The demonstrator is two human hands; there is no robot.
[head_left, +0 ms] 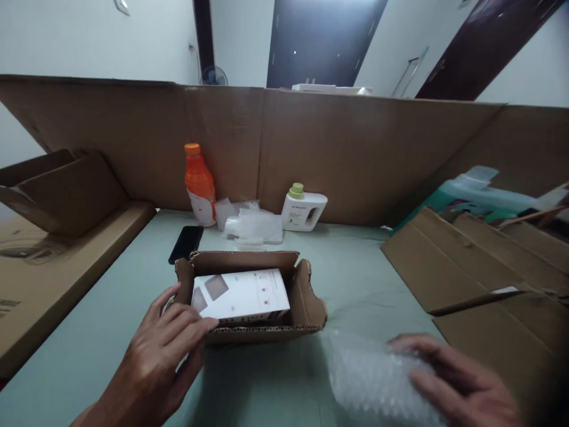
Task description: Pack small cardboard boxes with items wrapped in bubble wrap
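An open cardboard box point(267, 336) stands on the pale green table in front of me, its flaps raised. Inside it lies a white printed carton point(242, 296), slightly tilted. My left hand point(162, 350) grips the box at its near left corner, fingers over the rim. To the right of the box, my right hand point(462, 379) holds a piece of clear bubble wrap point(371, 376) between thumb and fingers, low over the table. Motion blurs the right hand and the wrap a little.
Behind the box are a black phone point(185, 244), an orange bottle point(200, 187), folded bubble wrap point(255, 225) and a white jug point(304, 210). Cardboard pieces point(444, 261) and a teal bottle point(475, 193) lie at right. Another carton point(75, 261) lies left; a cardboard wall point(355, 154) rises behind.
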